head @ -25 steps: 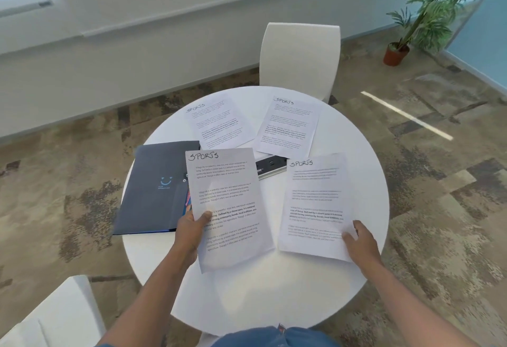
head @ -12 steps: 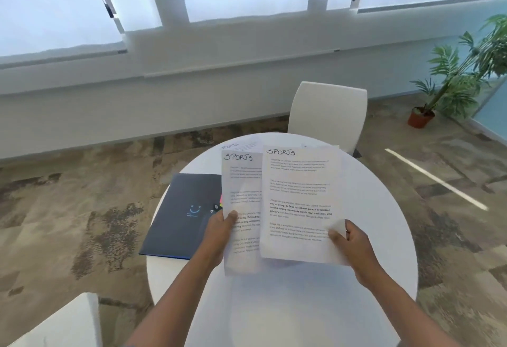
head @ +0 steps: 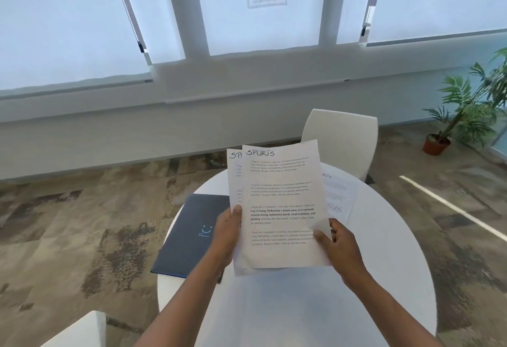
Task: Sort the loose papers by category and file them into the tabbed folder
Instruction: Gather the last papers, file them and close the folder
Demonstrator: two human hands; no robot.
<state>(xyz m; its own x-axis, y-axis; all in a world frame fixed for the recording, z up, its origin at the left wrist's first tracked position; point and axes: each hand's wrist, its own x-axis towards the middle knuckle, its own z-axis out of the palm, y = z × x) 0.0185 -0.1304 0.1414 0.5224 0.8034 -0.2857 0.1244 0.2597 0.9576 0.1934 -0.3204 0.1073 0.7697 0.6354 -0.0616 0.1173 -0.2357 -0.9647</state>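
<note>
Both hands raised over the round white table (head: 356, 305), holding two printed sheets upright, facing the camera.

Front sheet (head: 282, 204): headed "SPORTS" in handwriting, four blocks of small print, one block partly bold. It overlaps nearly all of the back sheet (head: 233, 179), which shows only as a narrow strip along the left, with the letters "SP" visible at its top. The lower edges of the two sheets are not flush; the back one hangs slightly lower at the left corner.

Left hand (head: 226, 234): grasps the left edge of the pair, thumb lying on the face of the front sheet, fingers hidden behind the paper.

Right hand (head: 340, 248): grasps the lower right edge of the front sheet, thumb on its face, other fingers curled behind. Whether it also catches the back sheet cannot be told.

Folder (head: 192, 234): dark grey, closed, flat on the left part of the table, pale blue smile mark on its cover. The left hand and the sheets hide its right side. Its tabs cannot be seen.

Third sheet (head: 338, 196): lies flat on the far right part of the table, partly hidden behind the front sheet; its heading is only partly readable.

Surroundings: white chair (head: 345, 138) at the far side of the table, corner of another chair (head: 87, 327) at lower left, potted plant (head: 472, 111) on the patterned carpet at right, windows with drawn blinds (head: 68, 23) beyond.
</note>
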